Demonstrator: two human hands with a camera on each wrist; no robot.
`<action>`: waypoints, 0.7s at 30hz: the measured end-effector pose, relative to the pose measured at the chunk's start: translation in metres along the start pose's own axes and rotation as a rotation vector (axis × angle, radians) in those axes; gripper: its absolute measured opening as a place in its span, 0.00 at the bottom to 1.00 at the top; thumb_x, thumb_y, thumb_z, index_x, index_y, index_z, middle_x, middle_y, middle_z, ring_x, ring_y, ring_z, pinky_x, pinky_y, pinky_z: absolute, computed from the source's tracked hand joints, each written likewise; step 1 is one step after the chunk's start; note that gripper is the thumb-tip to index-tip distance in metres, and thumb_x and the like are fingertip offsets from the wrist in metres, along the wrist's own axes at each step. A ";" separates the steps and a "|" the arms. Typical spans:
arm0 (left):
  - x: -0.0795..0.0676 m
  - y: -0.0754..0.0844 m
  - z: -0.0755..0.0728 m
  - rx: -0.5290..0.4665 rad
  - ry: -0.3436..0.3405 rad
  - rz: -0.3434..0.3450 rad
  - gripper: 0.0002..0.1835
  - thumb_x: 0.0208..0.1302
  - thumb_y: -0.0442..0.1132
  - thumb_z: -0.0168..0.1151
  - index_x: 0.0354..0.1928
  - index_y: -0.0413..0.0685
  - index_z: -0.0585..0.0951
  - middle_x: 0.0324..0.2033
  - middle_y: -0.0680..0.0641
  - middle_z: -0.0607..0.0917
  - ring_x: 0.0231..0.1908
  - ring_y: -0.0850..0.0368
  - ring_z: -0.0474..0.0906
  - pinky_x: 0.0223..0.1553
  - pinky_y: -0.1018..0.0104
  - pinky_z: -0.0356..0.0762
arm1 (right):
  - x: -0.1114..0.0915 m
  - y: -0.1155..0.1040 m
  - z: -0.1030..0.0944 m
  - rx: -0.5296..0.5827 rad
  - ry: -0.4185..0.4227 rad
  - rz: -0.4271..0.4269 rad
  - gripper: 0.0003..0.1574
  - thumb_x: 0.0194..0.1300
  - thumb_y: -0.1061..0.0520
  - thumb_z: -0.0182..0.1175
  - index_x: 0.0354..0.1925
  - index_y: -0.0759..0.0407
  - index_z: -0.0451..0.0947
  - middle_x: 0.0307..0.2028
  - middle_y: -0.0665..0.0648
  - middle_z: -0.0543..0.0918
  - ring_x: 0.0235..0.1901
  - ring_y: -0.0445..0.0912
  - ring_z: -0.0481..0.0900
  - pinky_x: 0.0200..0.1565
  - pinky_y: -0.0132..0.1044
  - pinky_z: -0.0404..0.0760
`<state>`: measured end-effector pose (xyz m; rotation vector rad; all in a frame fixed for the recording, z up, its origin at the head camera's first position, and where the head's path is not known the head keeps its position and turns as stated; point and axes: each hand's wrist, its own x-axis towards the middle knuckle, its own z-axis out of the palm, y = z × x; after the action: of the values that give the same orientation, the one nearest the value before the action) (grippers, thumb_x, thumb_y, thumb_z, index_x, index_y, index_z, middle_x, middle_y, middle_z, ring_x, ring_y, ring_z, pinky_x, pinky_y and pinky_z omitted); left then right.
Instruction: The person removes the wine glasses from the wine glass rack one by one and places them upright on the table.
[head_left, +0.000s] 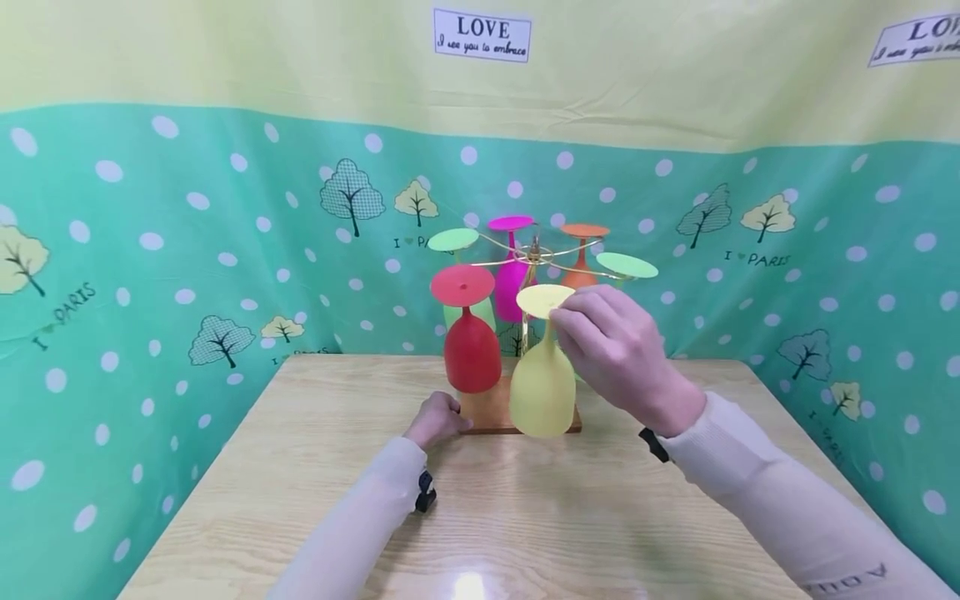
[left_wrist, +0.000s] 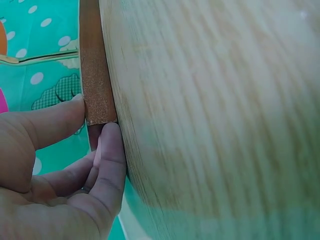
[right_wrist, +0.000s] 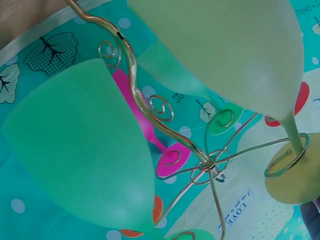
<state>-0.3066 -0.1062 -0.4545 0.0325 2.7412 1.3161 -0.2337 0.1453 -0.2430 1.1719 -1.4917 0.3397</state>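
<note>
A gold wire rack (head_left: 534,255) on a wooden base (head_left: 487,410) holds plastic goblets upside down. My right hand (head_left: 621,354) pinches the rim of the foot of the yellow goblet (head_left: 543,398) at the front. In the right wrist view, that goblet's stem (right_wrist: 292,134) sits inside a wire loop; the hand barely shows at the edge. With thumb and fingers, my left hand (head_left: 437,419) grips the front left corner of the base, whose brown edge (left_wrist: 97,75) is close in the left wrist view. Beside the yellow goblet hangs a red goblet (head_left: 472,357).
Behind hang a magenta goblet (head_left: 510,287), an orange goblet (head_left: 585,231), a green goblet (head_left: 453,240) at left and another green goblet (right_wrist: 90,150) at right. The light wooden table (head_left: 330,467) meets a dotted curtain (head_left: 247,208) at the back and sides.
</note>
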 end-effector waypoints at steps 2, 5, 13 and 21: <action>-0.001 0.000 0.000 -0.004 0.003 0.012 0.21 0.50 0.33 0.70 0.12 0.48 0.66 0.12 0.54 0.62 0.16 0.60 0.58 0.17 0.69 0.56 | 0.002 0.000 0.001 -0.011 -0.002 -0.002 0.09 0.50 0.74 0.58 0.31 0.68 0.81 0.28 0.60 0.80 0.29 0.54 0.78 0.32 0.44 0.80; -0.002 0.001 0.000 -0.008 0.009 0.017 0.21 0.49 0.32 0.70 0.12 0.48 0.66 0.11 0.54 0.62 0.16 0.60 0.59 0.18 0.69 0.56 | 0.006 0.000 0.003 -0.017 -0.004 -0.003 0.08 0.53 0.73 0.57 0.31 0.67 0.80 0.28 0.59 0.79 0.28 0.53 0.78 0.31 0.44 0.79; 0.000 0.003 0.000 -0.021 -0.003 -0.042 0.13 0.51 0.33 0.71 0.17 0.43 0.75 0.14 0.52 0.69 0.19 0.58 0.64 0.20 0.69 0.63 | 0.014 0.004 0.008 -0.035 -0.094 0.011 0.05 0.56 0.71 0.58 0.31 0.67 0.80 0.28 0.59 0.79 0.28 0.51 0.76 0.31 0.40 0.80; -0.001 0.004 0.000 -0.024 -0.001 -0.057 0.15 0.52 0.33 0.71 0.17 0.44 0.73 0.15 0.52 0.69 0.19 0.57 0.63 0.20 0.68 0.62 | 0.014 0.015 0.011 -0.067 -0.173 0.092 0.05 0.53 0.73 0.60 0.27 0.67 0.77 0.28 0.59 0.77 0.29 0.52 0.76 0.29 0.40 0.80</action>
<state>-0.3059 -0.1037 -0.4516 -0.0461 2.7036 1.3332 -0.2501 0.1373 -0.2282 1.1041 -1.6982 0.2534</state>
